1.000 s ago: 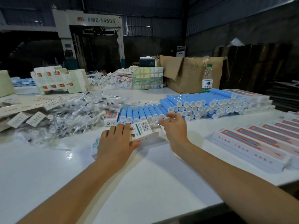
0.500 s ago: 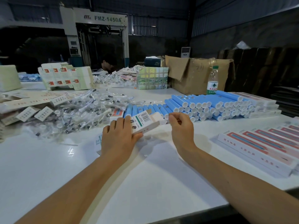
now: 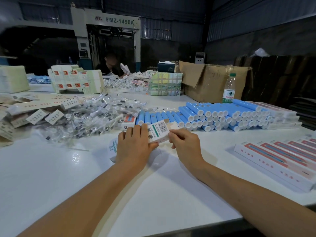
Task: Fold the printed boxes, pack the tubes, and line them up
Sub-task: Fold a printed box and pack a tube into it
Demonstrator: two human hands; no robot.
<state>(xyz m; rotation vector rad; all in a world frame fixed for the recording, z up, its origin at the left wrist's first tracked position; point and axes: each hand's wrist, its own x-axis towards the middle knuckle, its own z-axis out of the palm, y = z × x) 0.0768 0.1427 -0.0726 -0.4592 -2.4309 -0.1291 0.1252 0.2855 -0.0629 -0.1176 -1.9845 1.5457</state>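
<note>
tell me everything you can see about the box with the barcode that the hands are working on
The printed box is a small white carton, cardboard by the look of it, with a black barcode, a green stripe and fine print on its upper face. It sits tilted, far end raised, above the white table in front of the blue tubes. A plain end flap stands open at its far right end. The left hand holds its near left part; the right hand pinches its right edge.

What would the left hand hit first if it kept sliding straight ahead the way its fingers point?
Probably the row of blue tubes lying just beyond the left hand, which holds the box. The small red-printed box sits slightly left of that line; depth is hard to judge.
</note>
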